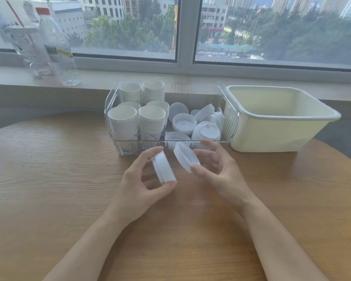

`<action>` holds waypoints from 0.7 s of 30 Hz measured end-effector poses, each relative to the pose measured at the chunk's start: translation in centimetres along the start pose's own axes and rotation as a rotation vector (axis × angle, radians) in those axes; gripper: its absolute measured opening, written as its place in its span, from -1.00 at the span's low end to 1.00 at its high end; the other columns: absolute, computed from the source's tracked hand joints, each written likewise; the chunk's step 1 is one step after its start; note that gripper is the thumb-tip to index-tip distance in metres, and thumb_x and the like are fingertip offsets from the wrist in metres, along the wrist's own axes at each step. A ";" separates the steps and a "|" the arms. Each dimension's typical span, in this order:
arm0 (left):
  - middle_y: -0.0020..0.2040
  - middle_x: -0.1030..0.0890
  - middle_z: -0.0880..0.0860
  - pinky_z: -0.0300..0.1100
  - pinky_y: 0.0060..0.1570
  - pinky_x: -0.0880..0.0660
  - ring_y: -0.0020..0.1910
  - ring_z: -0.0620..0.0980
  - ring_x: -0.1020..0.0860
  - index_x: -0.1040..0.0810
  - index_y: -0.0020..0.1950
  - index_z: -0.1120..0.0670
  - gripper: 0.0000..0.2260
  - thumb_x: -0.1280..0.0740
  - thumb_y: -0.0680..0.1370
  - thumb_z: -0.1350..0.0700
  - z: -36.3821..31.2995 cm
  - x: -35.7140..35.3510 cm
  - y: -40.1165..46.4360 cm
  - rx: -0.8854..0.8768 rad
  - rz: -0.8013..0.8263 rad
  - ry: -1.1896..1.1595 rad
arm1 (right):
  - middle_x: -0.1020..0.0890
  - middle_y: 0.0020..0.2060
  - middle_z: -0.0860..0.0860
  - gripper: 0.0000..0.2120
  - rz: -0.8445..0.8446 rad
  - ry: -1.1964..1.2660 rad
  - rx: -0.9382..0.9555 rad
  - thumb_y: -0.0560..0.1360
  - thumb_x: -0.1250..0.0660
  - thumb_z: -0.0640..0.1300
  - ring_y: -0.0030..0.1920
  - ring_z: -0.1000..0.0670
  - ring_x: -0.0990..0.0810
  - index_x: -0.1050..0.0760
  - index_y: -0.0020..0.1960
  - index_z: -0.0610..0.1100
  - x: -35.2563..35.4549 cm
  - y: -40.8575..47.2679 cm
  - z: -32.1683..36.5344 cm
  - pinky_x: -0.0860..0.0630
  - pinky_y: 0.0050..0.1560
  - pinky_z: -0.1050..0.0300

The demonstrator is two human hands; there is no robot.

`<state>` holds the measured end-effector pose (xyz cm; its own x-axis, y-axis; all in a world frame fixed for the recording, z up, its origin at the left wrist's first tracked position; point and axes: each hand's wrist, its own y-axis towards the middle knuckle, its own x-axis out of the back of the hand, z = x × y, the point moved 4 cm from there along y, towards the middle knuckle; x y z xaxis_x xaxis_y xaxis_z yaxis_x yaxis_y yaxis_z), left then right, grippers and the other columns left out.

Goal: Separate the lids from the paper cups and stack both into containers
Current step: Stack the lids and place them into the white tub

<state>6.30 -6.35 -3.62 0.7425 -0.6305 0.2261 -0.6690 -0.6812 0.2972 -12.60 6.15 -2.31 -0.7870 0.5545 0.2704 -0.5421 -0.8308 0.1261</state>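
Left hand (144, 185): we are gripping a short stack of nested white lids (163, 167), thumb curled under its near edge and fingertips curled over its far edge, so the stack is sitting on its side with one face turned toward our other hand.
Right hand (215, 169): we are pinching a single lid (185, 157) by its rim between thumb and curled fingers, tilting its face toward the stack; we judge this is for nesting it on.
Gap between the two: the single lid is sitting just beside the stack's far end, apart from it, not yet seated.
Clear bin (229, 122): it is standing just beyond our fingertips, which keeps the reach short.
Paper cup stacks (138, 116): these are filling the bin's left part, beyond our left fingers, upright and nested.
Loose lids (197, 124): they are lying jumbled in the bin's right part, beyond our right fingers; some are already nested, others single.
Cream tub (292, 134): it is sitting beyond and to the right of our right fingers, touching or nearly touching the bin; we see nothing in the part of it that shows.
Step in hand: we judge we are gathering lids into one stack before setting it down.
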 end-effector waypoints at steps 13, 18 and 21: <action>0.29 -0.65 -0.05 -0.15 0.17 -0.63 0.34 0.04 -0.60 -0.47 0.46 -0.06 -0.31 -0.65 0.40 0.17 -1.0 -0.1 0.1 -0.100 0.062 -0.038 | -0.56 0.41 -0.11 -0.29 0.346 0.190 -0.002 0.52 -0.49 -0.33 0.41 -0.08 -0.58 -0.31 0.58 -0.05 -2.3 -0.3 0.2 -0.47 0.47 -0.09; 0.35 -0.62 -0.07 0.04 0.28 -0.60 0.34 -0.01 -0.61 -0.46 0.48 -0.05 -0.30 -0.66 0.41 0.17 -1.0 -0.3 -0.1 -0.110 0.099 0.019 | -0.63 0.34 -0.06 -0.29 0.298 0.160 0.000 0.46 -0.56 -0.26 0.33 -0.06 -0.64 -0.38 0.53 0.00 -2.1 -0.1 0.3 -0.53 0.42 -0.07; 0.34 -0.62 -0.11 -0.04 0.26 -0.61 0.34 -0.06 -0.61 -0.45 0.48 -0.07 -0.29 -0.66 0.40 0.16 -1.1 -0.3 -0.1 -0.104 0.115 0.015 | -0.61 0.38 -0.03 -0.24 0.324 0.145 0.004 0.46 -0.57 -0.30 0.37 -0.06 -0.62 -0.35 0.55 0.03 -2.0 -0.1 0.3 -0.51 0.43 -0.12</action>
<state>6.21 -5.65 -2.68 0.6620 -0.6961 0.2779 -0.7433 -0.5621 0.3627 -10.90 5.12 -2.60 -0.9517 0.2628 0.1587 -0.2564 -0.9647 0.0598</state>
